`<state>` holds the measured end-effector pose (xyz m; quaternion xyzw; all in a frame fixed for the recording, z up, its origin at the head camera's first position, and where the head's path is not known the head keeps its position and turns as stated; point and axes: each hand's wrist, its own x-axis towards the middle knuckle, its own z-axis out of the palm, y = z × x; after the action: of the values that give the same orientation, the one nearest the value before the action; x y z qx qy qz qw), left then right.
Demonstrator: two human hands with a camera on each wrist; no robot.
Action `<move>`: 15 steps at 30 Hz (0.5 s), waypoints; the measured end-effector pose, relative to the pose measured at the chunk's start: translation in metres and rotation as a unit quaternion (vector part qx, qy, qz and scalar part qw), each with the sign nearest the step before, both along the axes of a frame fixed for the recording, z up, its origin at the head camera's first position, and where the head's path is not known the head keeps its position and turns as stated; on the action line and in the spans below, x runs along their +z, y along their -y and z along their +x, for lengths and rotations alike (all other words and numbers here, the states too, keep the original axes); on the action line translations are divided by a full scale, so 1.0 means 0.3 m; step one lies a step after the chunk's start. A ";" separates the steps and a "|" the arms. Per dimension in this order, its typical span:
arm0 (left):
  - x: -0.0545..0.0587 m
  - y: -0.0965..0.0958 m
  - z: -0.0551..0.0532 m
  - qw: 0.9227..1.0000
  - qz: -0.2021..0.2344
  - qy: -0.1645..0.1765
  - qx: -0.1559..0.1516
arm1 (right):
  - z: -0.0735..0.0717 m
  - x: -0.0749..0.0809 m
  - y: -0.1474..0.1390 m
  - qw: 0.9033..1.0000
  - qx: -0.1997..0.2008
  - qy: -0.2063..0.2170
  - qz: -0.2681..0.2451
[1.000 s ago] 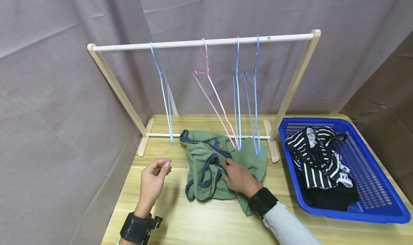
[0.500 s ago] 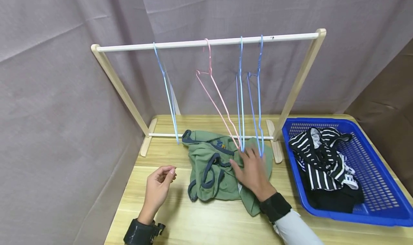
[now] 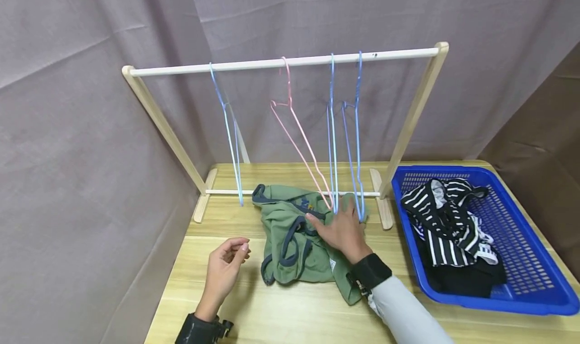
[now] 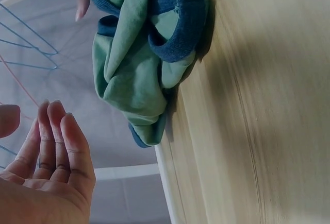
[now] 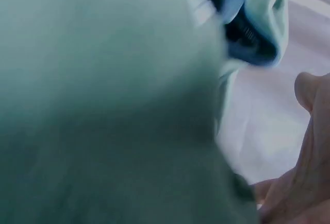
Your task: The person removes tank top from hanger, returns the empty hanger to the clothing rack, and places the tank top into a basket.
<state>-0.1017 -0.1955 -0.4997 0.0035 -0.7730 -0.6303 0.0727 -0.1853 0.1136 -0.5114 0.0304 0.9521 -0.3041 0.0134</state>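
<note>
A crumpled green shirt [image 3: 275, 223] with navy trim lies on the wooden table below the clothes rack. Over its right part, my right hand [image 3: 343, 234] is spread, fingers stretched toward the far edge and thumb held apart. Green cloth fills most of the right wrist view, where the right thumb [image 5: 309, 131] stands straight and the other fingers are mostly hidden. My left hand [image 3: 224, 269] hovers left of the shirt and holds nothing. In the left wrist view its fingers [image 4: 72, 147] are loosely bent, with a gap to the thumb.
A white-barred rack [image 3: 190, 70] carries a pink hanger [image 3: 301, 132] and blue hangers [image 3: 358, 132]; their lower ends hang close to my right hand. At right stands a blue basket [image 3: 534, 308] with black-and-white striped clothes [image 3: 441, 228]. Grey cloth walls enclose the back and left.
My right hand has moved from the shirt's middle toward its far right part, and the cloth there is drawn in slightly. My left hand has come a little nearer the table's front.
</note>
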 end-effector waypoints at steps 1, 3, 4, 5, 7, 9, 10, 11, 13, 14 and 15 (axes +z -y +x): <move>-0.002 0.000 0.001 1.000 0.000 0.000 -0.002 | -0.001 0.005 0.023 1.000 0.007 -0.007 0.011; -0.004 -0.001 0.003 1.000 -0.001 -0.001 -0.006 | 0.001 0.012 0.070 0.999 0.024 -0.015 0.026; -0.005 0.000 0.005 1.000 -0.001 0.000 -0.006 | 0.003 0.014 0.093 0.999 0.032 -0.011 0.031; -0.005 0.000 0.007 1.000 -0.001 -0.001 -0.006 | 0.005 0.013 0.115 0.999 0.039 -0.007 0.032; -0.006 0.001 0.012 1.000 0.000 0.000 -0.004 | 0.010 0.003 0.155 0.998 0.055 0.005 0.044; -0.009 0.003 0.015 1.000 0.001 0.004 -0.002 | 0.013 -0.010 0.186 0.996 0.068 0.019 0.061; -0.010 0.004 0.016 1.000 0.001 0.005 -0.002 | 0.014 -0.018 0.198 0.995 0.073 0.026 0.068; -0.011 0.005 0.016 1.000 0.000 0.006 -0.002 | 0.015 -0.024 0.208 0.994 0.079 0.030 0.075; -0.012 0.008 0.017 1.000 -0.001 0.006 -0.001 | 0.013 -0.038 0.219 0.992 0.087 0.035 0.090; -0.012 0.009 0.016 1.000 -0.002 0.005 -0.001 | 0.010 -0.042 0.222 0.991 0.090 0.037 0.095; -0.012 0.011 0.016 1.000 -0.002 0.004 -0.001 | 0.008 -0.046 0.224 0.990 0.092 0.039 0.098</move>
<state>-0.0970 -0.1987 -0.5033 0.0052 -0.7747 -0.6286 0.0686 -0.1829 0.0463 -0.5252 -0.0442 0.9748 -0.2054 0.0754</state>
